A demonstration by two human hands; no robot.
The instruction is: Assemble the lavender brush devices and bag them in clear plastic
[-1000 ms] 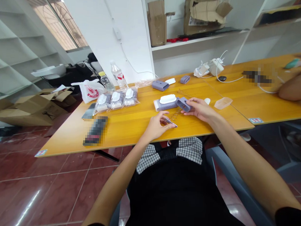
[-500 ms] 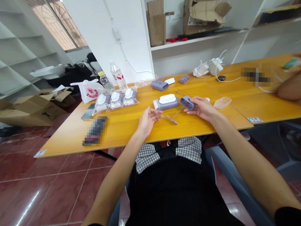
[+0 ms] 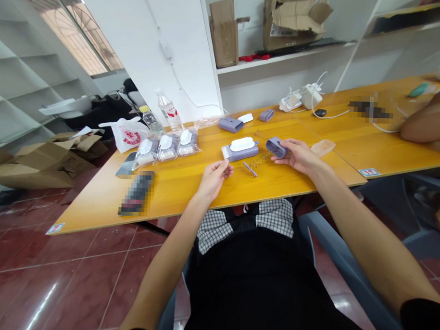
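My right hand point(image 3: 297, 157) is closed on a purple hollow plastic casing point(image 3: 276, 147), its open end facing left. My left hand point(image 3: 213, 179) hovers over the table's front part, thumb and fingers drawn together; whether anything small sits between them I cannot make out. Just beyond it lies a purple perforated box point(image 3: 247, 154) with a white oval piece point(image 3: 242, 144) on top. Between the hands are a thin purple part point(image 3: 250, 169) and a coil spring point(image 3: 259, 161). Another coil point(image 3: 261, 134) lies behind the casing.
Further back are a purple casing point(image 3: 231, 124), a white lid point(image 3: 245, 118) and a small purple piece point(image 3: 267, 115). Several bagged units point(image 3: 166, 147) and bottles point(image 3: 170, 110) stand left. A translucent tray point(image 3: 323, 148) lies right, chargers point(image 3: 311, 96) behind. Another person's arm point(image 3: 427, 117) rests far right.
My left hand's fingers have gone from spread to drawn together. My right hand still holds the purple casing, now slightly farther right. The view has shifted a little.
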